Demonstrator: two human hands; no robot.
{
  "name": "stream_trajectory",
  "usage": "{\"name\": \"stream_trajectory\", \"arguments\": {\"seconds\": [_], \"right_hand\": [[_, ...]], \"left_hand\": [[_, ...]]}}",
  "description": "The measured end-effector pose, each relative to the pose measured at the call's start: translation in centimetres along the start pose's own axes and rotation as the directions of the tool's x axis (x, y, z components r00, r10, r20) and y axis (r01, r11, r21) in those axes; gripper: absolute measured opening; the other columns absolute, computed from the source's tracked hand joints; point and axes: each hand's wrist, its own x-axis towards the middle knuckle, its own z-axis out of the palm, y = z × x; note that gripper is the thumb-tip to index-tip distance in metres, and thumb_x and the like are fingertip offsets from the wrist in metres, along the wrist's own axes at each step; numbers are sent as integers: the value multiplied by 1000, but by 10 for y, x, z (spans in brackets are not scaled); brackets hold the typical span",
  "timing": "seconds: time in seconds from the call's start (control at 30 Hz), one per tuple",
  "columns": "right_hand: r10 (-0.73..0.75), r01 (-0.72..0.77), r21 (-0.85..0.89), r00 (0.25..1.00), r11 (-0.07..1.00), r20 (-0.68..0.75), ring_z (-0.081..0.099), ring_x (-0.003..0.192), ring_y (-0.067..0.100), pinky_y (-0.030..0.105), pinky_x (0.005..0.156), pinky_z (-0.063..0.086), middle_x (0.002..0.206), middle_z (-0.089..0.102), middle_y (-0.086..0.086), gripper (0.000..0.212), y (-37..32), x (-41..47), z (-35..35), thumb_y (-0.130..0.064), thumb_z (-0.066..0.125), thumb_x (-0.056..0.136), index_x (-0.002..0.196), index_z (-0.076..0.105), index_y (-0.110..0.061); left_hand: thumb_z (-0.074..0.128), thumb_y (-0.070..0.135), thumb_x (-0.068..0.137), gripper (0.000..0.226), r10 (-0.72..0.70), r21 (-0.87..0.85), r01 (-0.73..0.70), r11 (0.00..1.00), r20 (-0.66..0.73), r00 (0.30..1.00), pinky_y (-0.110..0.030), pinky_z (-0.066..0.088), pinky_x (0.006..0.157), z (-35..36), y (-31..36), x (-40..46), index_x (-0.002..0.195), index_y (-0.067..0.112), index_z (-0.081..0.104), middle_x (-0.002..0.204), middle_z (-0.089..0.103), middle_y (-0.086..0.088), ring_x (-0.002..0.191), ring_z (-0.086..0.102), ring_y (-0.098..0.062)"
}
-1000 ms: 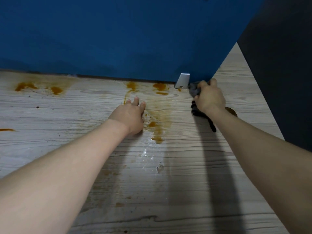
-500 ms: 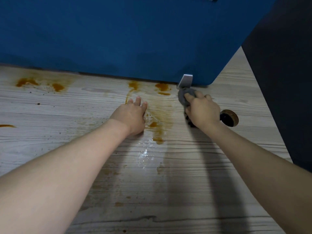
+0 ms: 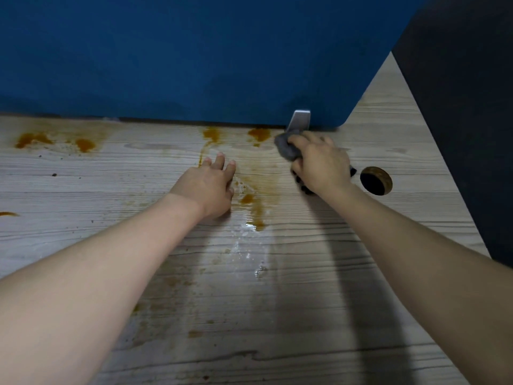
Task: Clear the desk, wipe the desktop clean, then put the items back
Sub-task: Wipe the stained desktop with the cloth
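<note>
The right hand [image 3: 319,162] has slid its grey cloth [image 3: 286,147] leftward along the counter's [image 3: 111,218] back edge, away from the round hole [image 3: 376,180]. The left hand [image 3: 208,187] is lying flat, fingers spread, beside orange stains [image 3: 249,200]. The right hand is gripping the bunched cloth just below the metal bracket [image 3: 299,120].

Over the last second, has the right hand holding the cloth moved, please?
Yes. The right hand with the grey cloth has slid leftward, from right of the metal bracket to below it.
</note>
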Motion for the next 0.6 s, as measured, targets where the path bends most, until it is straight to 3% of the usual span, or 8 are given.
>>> {"name": "stream_trajectory", "arguments": {"seconds": [0.13,0.33,0.6], "right_hand": [[78,-77,19,992,997,-103,41,117,30,41,83,39,133,50,3,43,-1,-4,8,-22,53,88,131,48,-22],[-113,116,99,993,988,-39,40,119,29,42,86,41,136,46,2,46,-21,5,7,-17,52,89,135,47,-23],[147,-134,115,983,984,-108,42,115,34,42,86,42,126,49,11,37,-1,9,8,-10,51,91,127,53,-18]], "left_hand": [[29,32,101,58,-1,2,1,1000,-5,1000,-40,25,111,2,0,1,152,18,5,160,-1,-7,146,10,-28],[30,33,101,59,-6,12,6,1000,-1,1000,-40,26,111,1,0,2,152,19,5,160,-1,-6,146,10,-27],[30,32,101,58,-6,15,7,1000,-11,1000,-40,26,111,4,1,2,152,18,5,160,0,-8,145,11,-29]]}}
